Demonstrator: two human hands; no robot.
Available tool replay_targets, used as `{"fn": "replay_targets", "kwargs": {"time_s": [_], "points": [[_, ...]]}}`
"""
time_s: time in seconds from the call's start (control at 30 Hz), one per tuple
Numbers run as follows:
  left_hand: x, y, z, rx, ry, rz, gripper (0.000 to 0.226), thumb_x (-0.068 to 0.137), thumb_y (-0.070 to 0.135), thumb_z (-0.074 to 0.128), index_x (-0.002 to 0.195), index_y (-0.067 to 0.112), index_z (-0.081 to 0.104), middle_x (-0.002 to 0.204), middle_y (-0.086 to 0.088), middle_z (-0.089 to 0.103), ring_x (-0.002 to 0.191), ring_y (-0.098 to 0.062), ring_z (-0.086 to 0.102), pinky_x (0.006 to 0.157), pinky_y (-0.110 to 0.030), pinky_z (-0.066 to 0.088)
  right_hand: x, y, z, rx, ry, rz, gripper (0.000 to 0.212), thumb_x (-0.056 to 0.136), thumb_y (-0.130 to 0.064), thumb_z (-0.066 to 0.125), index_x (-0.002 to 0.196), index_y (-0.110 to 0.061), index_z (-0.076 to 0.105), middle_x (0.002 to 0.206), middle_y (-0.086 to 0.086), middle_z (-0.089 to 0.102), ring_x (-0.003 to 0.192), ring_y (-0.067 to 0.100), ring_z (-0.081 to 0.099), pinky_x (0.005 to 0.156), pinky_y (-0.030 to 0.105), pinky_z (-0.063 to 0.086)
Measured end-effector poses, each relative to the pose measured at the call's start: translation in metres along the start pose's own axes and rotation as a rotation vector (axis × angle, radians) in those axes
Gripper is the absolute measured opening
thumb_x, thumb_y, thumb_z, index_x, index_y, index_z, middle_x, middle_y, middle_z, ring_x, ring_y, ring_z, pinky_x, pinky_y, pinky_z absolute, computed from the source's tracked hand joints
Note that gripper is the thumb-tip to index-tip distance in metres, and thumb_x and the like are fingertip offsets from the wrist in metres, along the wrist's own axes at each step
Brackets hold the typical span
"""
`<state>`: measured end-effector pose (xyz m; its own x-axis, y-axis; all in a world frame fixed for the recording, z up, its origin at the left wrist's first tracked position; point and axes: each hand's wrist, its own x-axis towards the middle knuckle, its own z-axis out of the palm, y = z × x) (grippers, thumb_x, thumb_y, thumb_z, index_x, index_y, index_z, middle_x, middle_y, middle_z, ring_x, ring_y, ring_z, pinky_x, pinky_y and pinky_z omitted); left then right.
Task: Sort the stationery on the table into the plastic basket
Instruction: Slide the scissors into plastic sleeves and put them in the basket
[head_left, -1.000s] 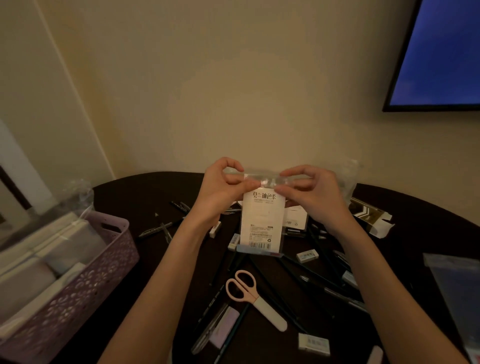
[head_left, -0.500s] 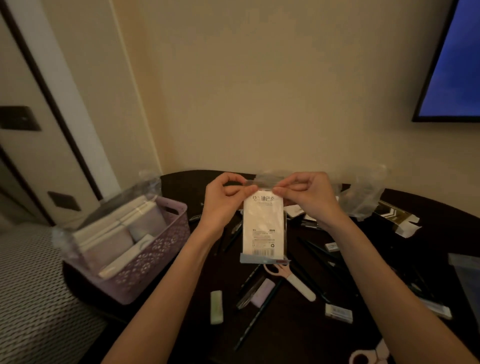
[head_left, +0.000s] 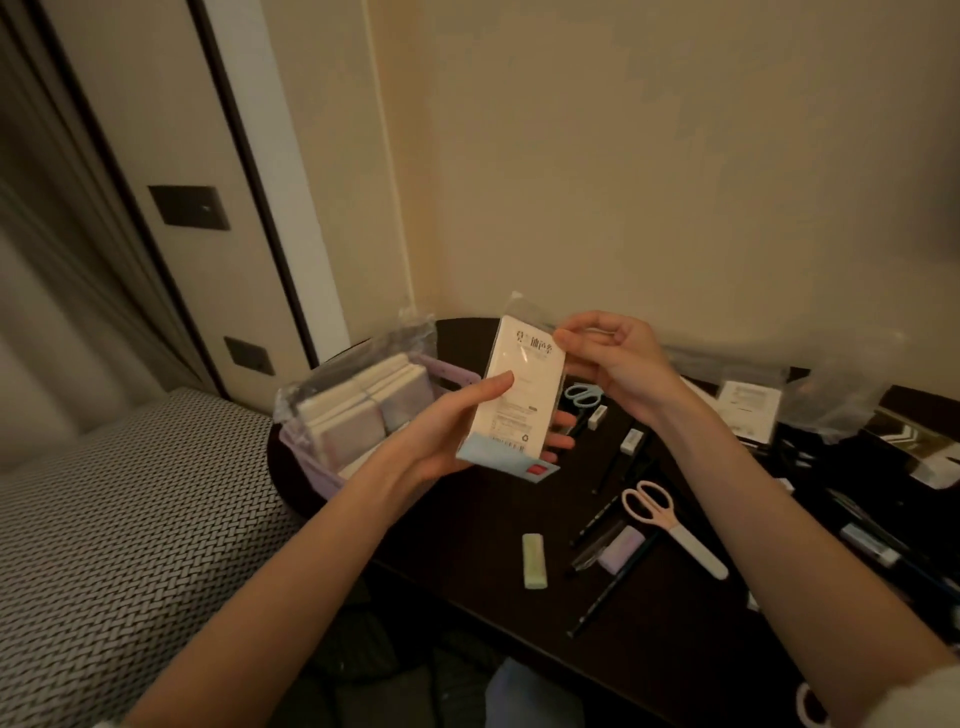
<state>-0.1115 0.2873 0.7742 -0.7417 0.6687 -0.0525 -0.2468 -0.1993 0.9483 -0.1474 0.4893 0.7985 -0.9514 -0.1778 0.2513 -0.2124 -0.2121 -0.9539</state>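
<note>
Head view: left hand (head_left: 441, 436) grips a white packet (head_left: 519, 395) in clear wrap, thumb on the front, fingers behind. Right hand (head_left: 610, 358) pinches the packet's top right corner. Packet is held upright above the counter (head_left: 467, 530), just right of the purple plastic basket (head_left: 457, 371) holding wrapped pads. Pink scissors (head_left: 670, 522), green eraser (head_left: 534, 561) and pens lie on the counter.

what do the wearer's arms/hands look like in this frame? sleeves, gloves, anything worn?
Both forearms are bare as far as the view shows. The left hand and right hand wear no gloves, and no rings, watch or bands are visible. At the bottom right corner a bit of pale fabric lies near the right arm; whether it is a sleeve cannot be told.
</note>
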Motion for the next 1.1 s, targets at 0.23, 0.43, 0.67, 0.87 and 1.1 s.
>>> {"fn": "replay_targets", "kwargs": {"time_s": [0.23, 0.43, 0.67, 0.87, 1.1], "points": [[-0.021, 0.04, -0.032, 0.401, 0.27, 0.037, 0.088, 0.059, 0.059, 0.082, 0.13, 0.017, 0.05, 0.115, -0.015, 0.069, 0.102, -0.028, 0.068, 0.085, -0.037, 0.057, 0.024, -0.001, 0.026, -0.185, -0.024, -0.031, 0.012, 0.083, -0.002, 0.068, 0.095, -0.005, 0.068, 0.102, 0.011, 0.072, 0.099, 0.021, 0.069, 0.085, 0.031, 0.056], [-0.03, 0.07, -0.062, 0.899, 0.582, 0.027, 0.068, 0.069, 0.055, 0.075, 0.123, 0.021, 0.052, 0.106, 0.001, 0.068, 0.088, -0.011, 0.07, 0.085, -0.031, 0.054, 0.056, 0.008, 0.058, -0.179, -0.092, 0.201, 0.03, 0.1, -0.012, 0.038, 0.115, -0.002, 0.061, 0.121, 0.023, 0.058, 0.106, 0.031, 0.062, 0.087, 0.035, 0.055], [-0.037, 0.041, -0.081, 1.564, 0.582, -0.048, 0.071, 0.073, 0.054, 0.076, 0.129, 0.025, 0.043, 0.109, 0.01, 0.05, 0.094, -0.008, 0.048, 0.075, -0.027, 0.044, 0.076, 0.042, 0.087, -0.081, -0.181, 0.473, 0.021, 0.092, -0.012, 0.06, 0.108, 0.0, 0.063, 0.118, 0.023, 0.062, 0.101, 0.027, 0.064, 0.076, 0.032, 0.057], [-0.047, 0.027, -0.106, 1.493, 0.608, -0.024, 0.075, 0.074, 0.058, 0.072, 0.132, 0.017, 0.048, 0.121, 0.0, 0.06, 0.103, -0.013, 0.057, 0.086, -0.033, 0.051, 0.084, 0.064, 0.099, -0.369, -0.143, 0.372, 0.025, 0.083, 0.011, 0.062, 0.105, 0.0, 0.068, 0.107, 0.015, 0.068, 0.092, 0.018, 0.066, 0.072, 0.023, 0.057], [-0.06, 0.038, -0.129, 1.378, 0.751, 0.184, 0.022, 0.096, 0.012, 0.055, 0.116, 0.007, 0.064, 0.113, -0.005, 0.067, 0.099, -0.015, 0.063, 0.087, -0.028, 0.05, 0.095, 0.077, 0.112, -0.504, -0.114, 0.379, 0.055, 0.077, 0.007, 0.071, 0.125, -0.01, 0.05, 0.119, 0.015, 0.058, 0.105, 0.024, 0.061, 0.075, 0.033, 0.057]]}}
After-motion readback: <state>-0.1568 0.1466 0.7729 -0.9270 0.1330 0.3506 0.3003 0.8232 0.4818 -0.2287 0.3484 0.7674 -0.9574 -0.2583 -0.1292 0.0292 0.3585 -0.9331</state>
